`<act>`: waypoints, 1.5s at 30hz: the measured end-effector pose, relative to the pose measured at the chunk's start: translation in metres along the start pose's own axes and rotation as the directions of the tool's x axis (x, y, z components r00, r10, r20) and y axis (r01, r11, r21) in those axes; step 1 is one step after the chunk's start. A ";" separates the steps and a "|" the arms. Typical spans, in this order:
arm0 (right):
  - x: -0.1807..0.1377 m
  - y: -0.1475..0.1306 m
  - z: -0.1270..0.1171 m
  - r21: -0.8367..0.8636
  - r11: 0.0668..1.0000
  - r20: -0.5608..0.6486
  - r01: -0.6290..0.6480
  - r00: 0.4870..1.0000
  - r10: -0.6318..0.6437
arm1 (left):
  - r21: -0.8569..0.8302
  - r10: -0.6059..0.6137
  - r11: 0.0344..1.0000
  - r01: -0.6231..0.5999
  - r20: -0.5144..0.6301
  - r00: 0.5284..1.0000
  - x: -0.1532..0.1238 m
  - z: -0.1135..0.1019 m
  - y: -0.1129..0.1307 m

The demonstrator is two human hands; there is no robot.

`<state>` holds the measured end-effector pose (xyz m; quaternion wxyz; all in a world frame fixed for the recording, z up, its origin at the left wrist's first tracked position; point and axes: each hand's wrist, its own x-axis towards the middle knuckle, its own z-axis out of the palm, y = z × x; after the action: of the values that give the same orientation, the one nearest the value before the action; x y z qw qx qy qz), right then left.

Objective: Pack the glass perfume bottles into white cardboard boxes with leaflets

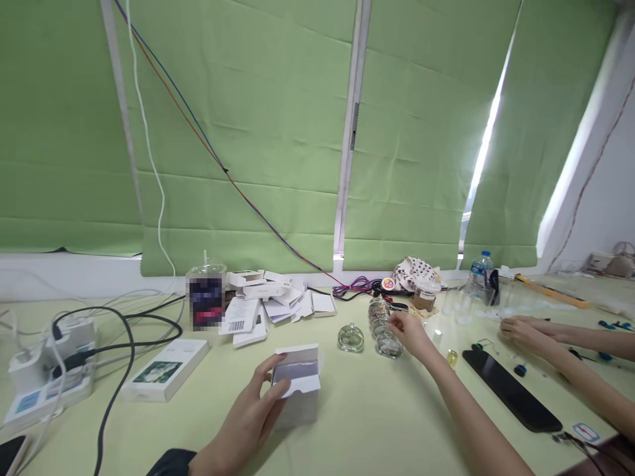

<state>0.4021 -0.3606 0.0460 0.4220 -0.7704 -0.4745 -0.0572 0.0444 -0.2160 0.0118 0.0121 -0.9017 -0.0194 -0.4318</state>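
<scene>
My left hand (255, 403) grips a small white box (300, 406) whose top flap is open, with the thumb over the front edge and the fingers at the side and back. The box's inside looks greyish. To the right, my right hand (411, 332) reaches to a row of clear glass bottles (388, 345), its fingertips pinched at the top of a front one. Part of that bottle's neck is hidden by the fingers. One more round glass bottle (350, 338) stands apart, between the box and the row.
White cartons (270, 301) lie piled at the back. A flat white box (166, 370), power strip (49, 390) and black cable (129, 330) are left. A co-worker's hands (526, 330) work at right, beyond a dark flat device (510, 390). A blurred cup (206, 301) stands behind.
</scene>
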 end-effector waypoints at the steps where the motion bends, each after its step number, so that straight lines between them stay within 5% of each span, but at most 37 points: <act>1: -0.001 0.001 0.002 0.001 1.000 -0.004 -0.005 1.000 0.005 | -0.004 -0.007 1.000 0.007 0.005 1.000 0.000 0.000 0.000; 14: -0.027 0.014 0.013 0.017 1.000 -0.054 0.012 0.998 -0.011 | -0.038 -0.043 0.998 0.044 0.024 0.999 -0.003 0.000 0.002; 24: -0.045 0.035 0.020 0.101 0.995 0.025 -0.008 1.000 0.006 | -0.070 -0.070 0.995 0.071 0.015 0.997 -0.002 -0.001 0.004; 36: -0.046 0.028 0.027 0.098 0.995 0.075 0.015 0.997 -0.023 | -0.067 -0.068 0.995 0.069 0.024 0.997 0.000 -0.004 0.008; 45: -0.030 0.019 0.028 0.289 0.956 -0.163 0.058 0.987 -0.010 | -0.085 -0.082 0.993 0.083 0.024 0.996 0.000 -0.003 0.008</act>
<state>0.3920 -0.3654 0.0022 0.5670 -0.6841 -0.4554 -0.0552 0.0423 -0.2241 0.0135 -0.0446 -0.9042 -0.0382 -0.4231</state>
